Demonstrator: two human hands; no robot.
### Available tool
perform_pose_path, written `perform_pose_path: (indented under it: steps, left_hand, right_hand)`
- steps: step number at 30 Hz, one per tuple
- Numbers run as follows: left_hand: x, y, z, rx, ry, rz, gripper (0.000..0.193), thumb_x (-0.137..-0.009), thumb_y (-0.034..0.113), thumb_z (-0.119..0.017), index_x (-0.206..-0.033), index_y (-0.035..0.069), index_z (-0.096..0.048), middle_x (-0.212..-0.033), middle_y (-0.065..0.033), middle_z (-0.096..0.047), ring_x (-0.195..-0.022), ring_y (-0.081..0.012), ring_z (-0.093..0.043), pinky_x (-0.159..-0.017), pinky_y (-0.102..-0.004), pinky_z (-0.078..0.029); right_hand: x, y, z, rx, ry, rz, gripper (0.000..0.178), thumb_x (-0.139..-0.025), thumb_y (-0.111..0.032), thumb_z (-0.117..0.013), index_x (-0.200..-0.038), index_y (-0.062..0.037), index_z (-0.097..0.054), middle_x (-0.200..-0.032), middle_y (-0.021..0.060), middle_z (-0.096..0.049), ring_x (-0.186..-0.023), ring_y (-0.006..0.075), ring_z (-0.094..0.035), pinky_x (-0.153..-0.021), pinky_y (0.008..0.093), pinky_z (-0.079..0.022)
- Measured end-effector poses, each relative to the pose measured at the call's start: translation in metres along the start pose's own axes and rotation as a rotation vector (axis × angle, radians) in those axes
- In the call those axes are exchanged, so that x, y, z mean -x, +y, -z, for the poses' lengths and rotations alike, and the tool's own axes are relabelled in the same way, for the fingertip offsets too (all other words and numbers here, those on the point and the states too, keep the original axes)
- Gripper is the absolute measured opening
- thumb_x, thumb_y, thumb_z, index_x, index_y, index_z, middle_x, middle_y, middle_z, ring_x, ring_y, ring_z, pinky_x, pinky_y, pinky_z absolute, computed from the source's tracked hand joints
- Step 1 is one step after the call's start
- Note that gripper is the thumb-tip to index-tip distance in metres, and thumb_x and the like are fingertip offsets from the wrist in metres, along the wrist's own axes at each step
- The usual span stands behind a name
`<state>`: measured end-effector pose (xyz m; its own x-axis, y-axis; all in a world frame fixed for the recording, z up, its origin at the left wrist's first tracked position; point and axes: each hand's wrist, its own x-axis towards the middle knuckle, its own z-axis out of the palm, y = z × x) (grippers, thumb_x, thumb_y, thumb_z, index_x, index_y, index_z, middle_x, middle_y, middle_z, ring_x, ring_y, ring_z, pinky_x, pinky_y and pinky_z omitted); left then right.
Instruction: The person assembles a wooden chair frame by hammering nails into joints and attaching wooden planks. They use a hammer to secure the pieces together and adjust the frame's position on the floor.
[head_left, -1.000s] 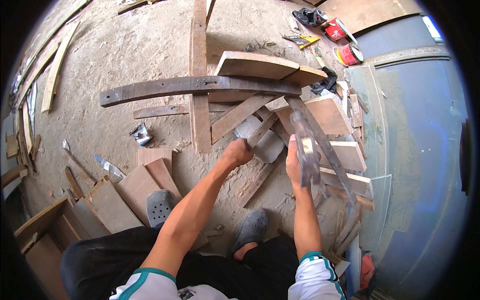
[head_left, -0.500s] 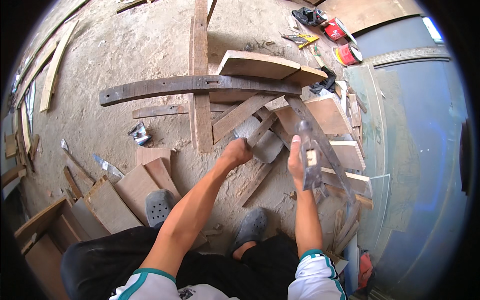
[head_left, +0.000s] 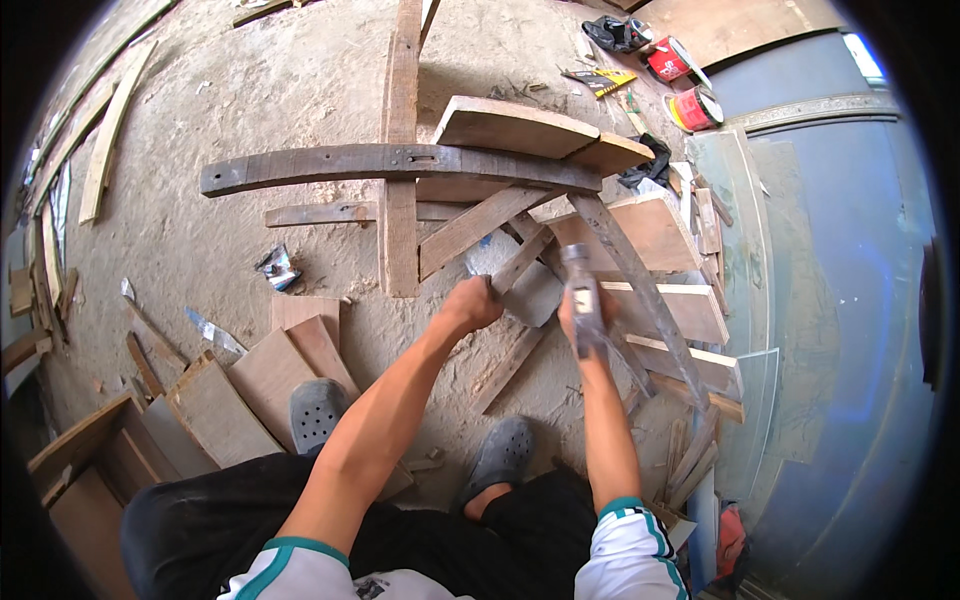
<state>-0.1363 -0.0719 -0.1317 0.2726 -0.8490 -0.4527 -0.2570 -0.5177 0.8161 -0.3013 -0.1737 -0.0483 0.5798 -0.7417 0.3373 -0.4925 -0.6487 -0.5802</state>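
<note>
My left hand point(head_left: 472, 302) is closed round the near end of a short wooden strip point(head_left: 522, 260), which slants away to the right over a grey block point(head_left: 537, 297). In my right hand point(head_left: 568, 318) is a claw hammer point(head_left: 585, 300), slightly blurred and held up to the right of the block. Its handle is mostly hidden by its own head. Just beyond the strip, a slanting plank point(head_left: 480, 230) meets a long dark curved beam point(head_left: 310, 170). A worn narrow board point(head_left: 640, 285) runs down to the right of the hammer.
An upright-running plank point(head_left: 400, 235) crosses under the curved beam. Cut boards point(head_left: 240, 390) lie at the left by my shoe point(head_left: 318, 412). More boards point(head_left: 665, 310) are stacked at the right, beside a blue-grey panel point(head_left: 830, 300). Red cans point(head_left: 693, 108) and a handsaw point(head_left: 605, 80) lie farther off.
The hammer in my right hand has moved left, closer to the strip and block. The planks and beam have shifted slightly. My left hand keeps its grip on the strip.
</note>
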Motion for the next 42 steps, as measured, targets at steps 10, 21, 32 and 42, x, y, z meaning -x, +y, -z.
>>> perform_pose_path:
  steps: [10,21,32,42]
  left_hand:
    - [0.006,-0.001,0.003,-0.038,0.000,0.044,0.032,-0.081,0.023,-0.052,-0.097,-0.002,-0.064,-0.092,-0.0287,-0.064,-0.091,-0.0432,-0.063,-0.079,-0.0488,-0.050]
    - [0.002,-0.007,-0.001,-0.045,0.023,-0.001,0.029,-0.080,0.024,-0.053,-0.094,0.001,-0.065,-0.090,-0.0281,-0.064,-0.089,-0.0425,-0.063,-0.077,-0.0484,-0.051]
    - [0.002,-0.002,0.003,-0.063,-0.016,0.029,0.031,-0.080,0.025,-0.054,-0.090,-0.001,-0.066,-0.089,-0.0281,-0.064,-0.089,-0.0422,-0.064,-0.075,-0.0486,-0.050]
    - [0.001,-0.007,-0.001,-0.068,-0.013,0.067,0.032,-0.080,0.025,-0.055,-0.094,-0.001,-0.066,-0.091,-0.0288,-0.064,-0.092,-0.0428,-0.063,-0.077,-0.0477,-0.050]
  right_hand:
    - [-0.025,-0.037,0.000,0.178,-0.060,-0.122,0.016,-0.082,-0.016,-0.064,-0.078,-0.0006,-0.063,-0.074,0.0203,-0.064,-0.066,0.0359,-0.064,-0.054,0.0383,-0.050]
    - [-0.008,-0.006,-0.001,0.214,-0.033,-0.056,0.009,-0.081,-0.011,-0.064,-0.082,-0.0024,-0.061,-0.066,0.0148,-0.062,-0.057,0.0332,-0.061,-0.052,0.0372,-0.048]
    - [-0.016,-0.003,-0.011,0.204,-0.111,-0.207,0.028,-0.080,-0.027,-0.064,-0.082,0.0011,-0.064,-0.074,0.0210,-0.065,-0.068,0.0398,-0.064,-0.059,0.0459,-0.049]
    - [-0.018,-0.019,-0.009,0.110,-0.049,-0.187,0.027,-0.080,-0.026,-0.062,-0.086,0.0003,-0.065,-0.079,0.0252,-0.064,-0.079,0.0420,-0.064,-0.070,0.0475,-0.049]
